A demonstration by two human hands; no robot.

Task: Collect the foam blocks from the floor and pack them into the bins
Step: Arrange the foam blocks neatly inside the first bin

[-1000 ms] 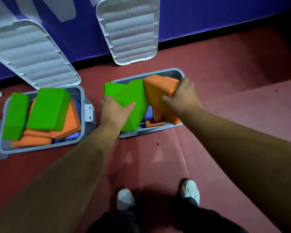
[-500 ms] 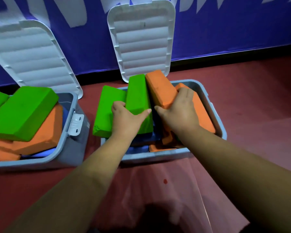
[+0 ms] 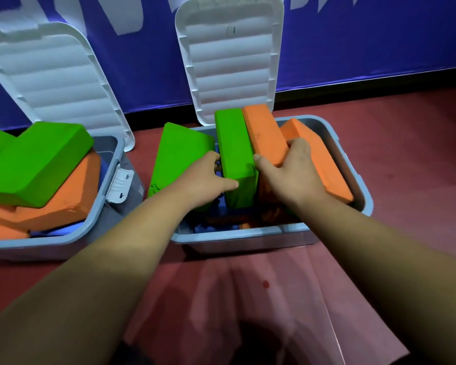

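A grey bin (image 3: pixel 248 237) in front of me holds foam blocks standing on edge. My left hand (image 3: pixel 204 180) grips the upright green block (image 3: pixel 234 151), thumb across its near face and fingers behind it. To its left another green block (image 3: pixel 178 156) leans over the bin's rim. My right hand (image 3: pixel 290 172) grips an orange block (image 3: pixel 265 133), with a second orange block (image 3: pixel 324 159) lying against the bin's right wall. Blue and orange foam shows deeper in the bin.
A second grey bin (image 3: pixel 111 185) at the left is heaped with green (image 3: pixel 34 162) and orange (image 3: pixel 63 196) blocks. Both white lids (image 3: pixel 229 61) stand open against the blue wall. Red floor mats spread to the right and in front of me.
The view has moved closer to the bin. Both hands pressed the green and orange blocks lower and more upright into the bin; my feet have dropped out of view.
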